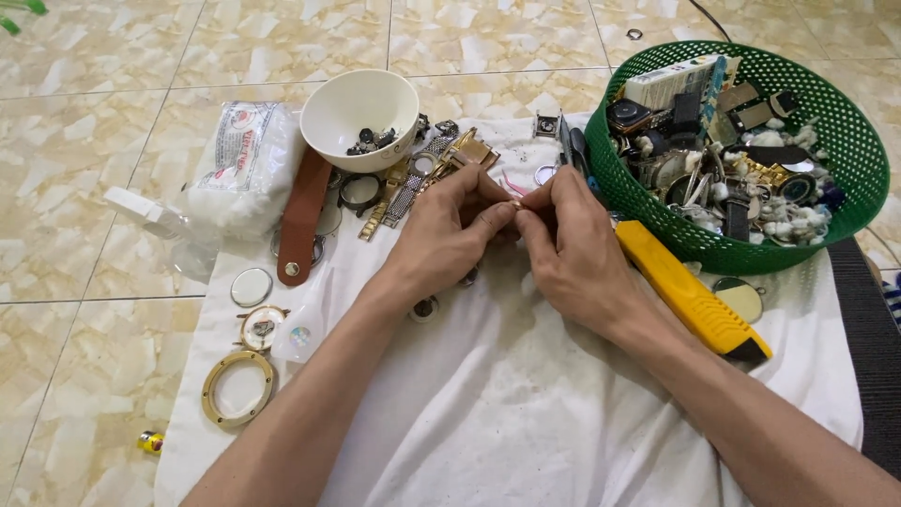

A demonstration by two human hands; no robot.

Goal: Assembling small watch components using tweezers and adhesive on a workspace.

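Observation:
My left hand [450,235] and my right hand [568,249] meet fingertip to fingertip above a white cloth [526,404]. Between the thumbs and forefingers they pinch a tiny gold-coloured part [515,203]; it is too small to tell what it is. Just beyond the fingers lie gold watch bracelets [462,150] and a mesh metal strap [405,195]. A small round watch piece [424,307] shows under my left wrist.
A white bowl [359,105] with small dark parts, a brown leather strap [302,218], a cotton bag [239,169], a gold bezel ring [238,387] and a glass disc [251,286] lie left. A green basket [845,122] of watch parts and a yellow utility knife [690,299] are right.

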